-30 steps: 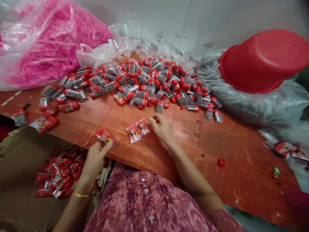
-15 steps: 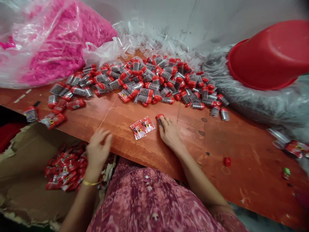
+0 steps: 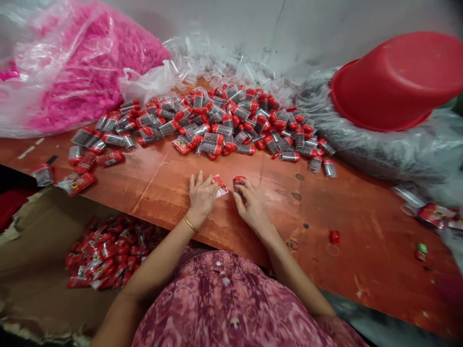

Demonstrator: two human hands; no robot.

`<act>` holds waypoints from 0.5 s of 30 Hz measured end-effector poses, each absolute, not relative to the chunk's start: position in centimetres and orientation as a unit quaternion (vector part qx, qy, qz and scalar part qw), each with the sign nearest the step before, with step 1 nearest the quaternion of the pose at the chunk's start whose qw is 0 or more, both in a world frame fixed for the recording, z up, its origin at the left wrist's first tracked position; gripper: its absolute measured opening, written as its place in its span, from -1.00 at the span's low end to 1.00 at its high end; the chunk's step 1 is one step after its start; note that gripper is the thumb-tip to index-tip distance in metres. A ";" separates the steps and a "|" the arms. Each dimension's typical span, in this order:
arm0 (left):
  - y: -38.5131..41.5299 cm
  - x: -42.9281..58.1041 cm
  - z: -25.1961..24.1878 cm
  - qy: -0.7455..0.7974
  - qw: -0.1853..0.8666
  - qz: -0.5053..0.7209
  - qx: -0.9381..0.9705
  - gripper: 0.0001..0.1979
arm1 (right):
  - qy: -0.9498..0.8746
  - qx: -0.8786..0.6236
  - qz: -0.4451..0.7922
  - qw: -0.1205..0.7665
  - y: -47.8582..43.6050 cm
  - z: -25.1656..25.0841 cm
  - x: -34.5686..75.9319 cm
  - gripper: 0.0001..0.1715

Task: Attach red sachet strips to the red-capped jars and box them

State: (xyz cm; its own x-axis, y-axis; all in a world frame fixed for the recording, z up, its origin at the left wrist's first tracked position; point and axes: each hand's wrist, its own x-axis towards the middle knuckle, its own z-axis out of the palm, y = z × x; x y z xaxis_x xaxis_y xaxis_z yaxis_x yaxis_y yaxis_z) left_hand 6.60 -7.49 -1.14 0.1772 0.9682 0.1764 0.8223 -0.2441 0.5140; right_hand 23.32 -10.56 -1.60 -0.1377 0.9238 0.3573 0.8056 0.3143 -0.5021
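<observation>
My left hand [image 3: 201, 195] lies over the flat red printed packets [image 3: 219, 187], fingers spread; it covers one packet and part of the other. To its right, my right hand [image 3: 252, 202] has its fingers curled round a small clear tube with a red cap [image 3: 238, 180], which rests on the table. Most of that tube is hidden under the fingers. Beyond both hands spreads a heap of similar red-capped tubes [image 3: 220, 129] with dark contents.
An open cardboard box [image 3: 29, 255] at lower left holds many filled red packets [image 3: 108, 250]. A pink-filled plastic bag [image 3: 87, 67] stands at back left. An upturned red tub [image 3: 394, 82] sits on a dark-filled bag [image 3: 376, 149]. One loose red cap [image 3: 334, 236] lies right.
My left hand has come from above the box at the table's edge, rightward onto the flat packets. My right hand stays at the red-capped tube. The view has shifted slightly.
</observation>
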 end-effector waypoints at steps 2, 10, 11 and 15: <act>-7.5 6.5 -1.0 0.593 0.154 0.248 0.750 -0.76 | -0.748 -0.571 0.100 0.323 -10.5 -1.1 22.8 -0.70; -7.9 5.3 1.0 0.618 0.177 0.348 0.682 -0.77 | -0.647 -0.586 0.254 0.417 -10.0 0.0 20.5 -0.64; -8.2 5.3 1.5 0.613 0.186 0.358 0.679 -0.78 | -0.620 -0.577 0.307 0.434 -9.8 0.1 20.1 -0.63; -9.2 5.8 2.9 0.596 0.221 0.388 0.667 -0.78 | -0.519 -0.522 0.452 0.503 -9.1 0.8 18.6 -0.71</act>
